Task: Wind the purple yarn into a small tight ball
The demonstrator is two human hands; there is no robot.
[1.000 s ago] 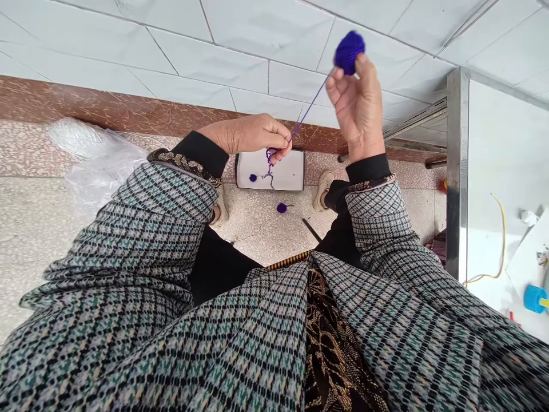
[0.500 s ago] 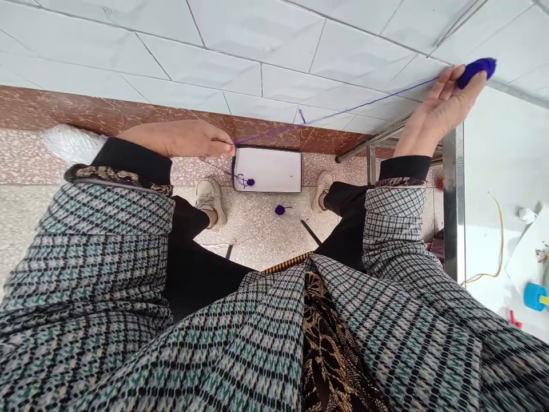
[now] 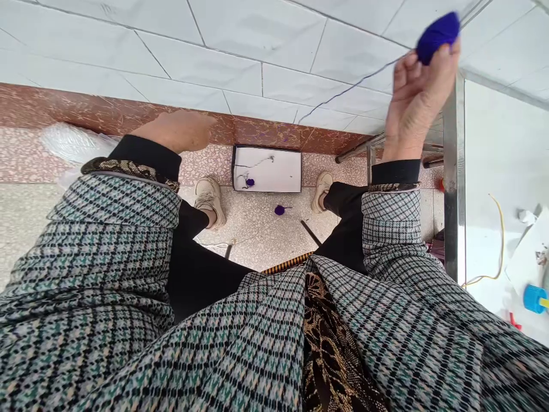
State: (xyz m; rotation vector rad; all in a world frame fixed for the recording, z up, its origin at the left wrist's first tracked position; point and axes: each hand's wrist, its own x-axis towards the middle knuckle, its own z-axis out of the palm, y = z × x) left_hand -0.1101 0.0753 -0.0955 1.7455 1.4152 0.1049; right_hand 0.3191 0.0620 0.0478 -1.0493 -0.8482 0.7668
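High on the right, my right hand point(image 3: 422, 94) pinches a purple ball of yarn point(image 3: 438, 37) with thumb and fingers. From it a strand of yarn point(image 3: 343, 91) hangs slack, down and leftward past the tiled wall. My left hand point(image 3: 184, 130) is at the left in front of the red-brown skirting, fingers closed but blurred; what they hold, if anything, I cannot make out. Below, a shallow white box point(image 3: 281, 171) with dark edges holds a small purple yarn piece point(image 3: 249, 182) and a thin loose strand point(image 3: 257, 163). Another small purple yarn ball point(image 3: 279, 210) lies on the floor.
A metal-framed table point(image 3: 453, 171) stands at the right, with a yellow cord point(image 3: 501, 246) and a blue object point(image 3: 534, 298) on its white top. Clear plastic wrapping point(image 3: 71, 143) lies at the far left. My shoes point(image 3: 209, 197) flank the box.
My right hand has moved up and left with the yarn ball. The strand, taut between both hands before, now hangs slack. My left hand has drawn back left and slightly up.
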